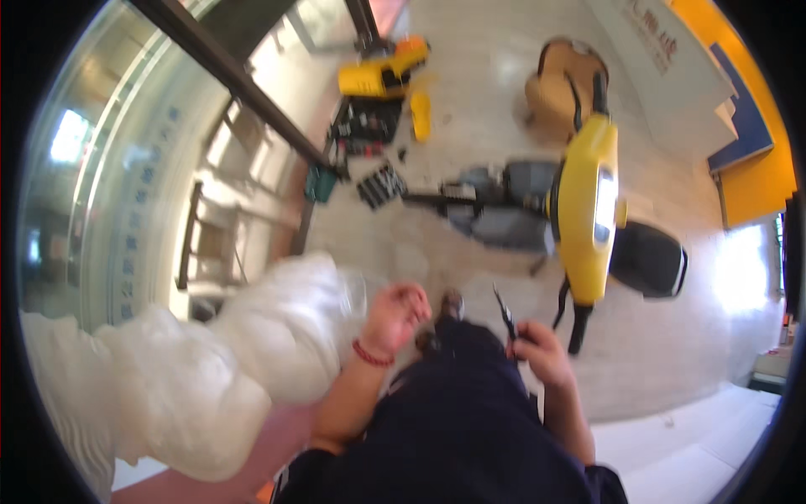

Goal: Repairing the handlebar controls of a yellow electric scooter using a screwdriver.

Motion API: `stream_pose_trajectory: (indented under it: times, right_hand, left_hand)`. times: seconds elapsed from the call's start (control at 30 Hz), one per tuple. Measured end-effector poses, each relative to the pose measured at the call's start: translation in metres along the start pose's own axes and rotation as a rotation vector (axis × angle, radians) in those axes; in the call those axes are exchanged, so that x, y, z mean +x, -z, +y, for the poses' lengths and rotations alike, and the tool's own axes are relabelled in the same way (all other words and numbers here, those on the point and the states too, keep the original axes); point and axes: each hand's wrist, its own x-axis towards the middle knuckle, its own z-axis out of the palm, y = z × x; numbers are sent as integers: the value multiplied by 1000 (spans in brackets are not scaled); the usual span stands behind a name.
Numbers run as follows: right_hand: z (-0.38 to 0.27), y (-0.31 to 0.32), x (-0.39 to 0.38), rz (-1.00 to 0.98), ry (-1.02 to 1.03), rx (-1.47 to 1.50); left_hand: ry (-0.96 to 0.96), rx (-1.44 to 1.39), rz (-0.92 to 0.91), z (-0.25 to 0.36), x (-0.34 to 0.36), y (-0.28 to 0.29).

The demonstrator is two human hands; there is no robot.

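Note:
My right hand (541,349) is closed round the dark handle of a slim screwdriver (505,312), its thin shaft pointing up and away from me. This hand is just left of the near handlebar grip of a yellow scooter (583,210), apart from it. My left hand (398,317), with a red bead bracelet (373,354) at the wrist, is raised in front of me with the fingers curled in. Whether it holds anything small is hidden. Close to its left stands a large white sculpture (290,328).
Farther off on the floor lie a tool tray (381,186), a black case with tools (367,122) and yellow body panels (369,79). A tan chair (550,80) stands beyond the scooter. Glass panels and a dark frame post (243,88) run along the left.

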Motion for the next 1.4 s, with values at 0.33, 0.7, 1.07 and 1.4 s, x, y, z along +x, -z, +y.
stream_pose_trajectory:
  times: [0.33,0.7,1.07,1.4]
  right_hand:
    - [-12,6,59,-22,56,156]
    - [-18,6,87,327,77,254]
    - [-81,-68,219,599,60,229]
    - [-110,-124,276,795,30,385]
  left_hand:
    - [158,10,-37,27,79,-13]
    - [487,48,-203,38,176,-24]
    - [661,252,-429,132,331,-7]
    - [999,136,-670,138,411,-8]
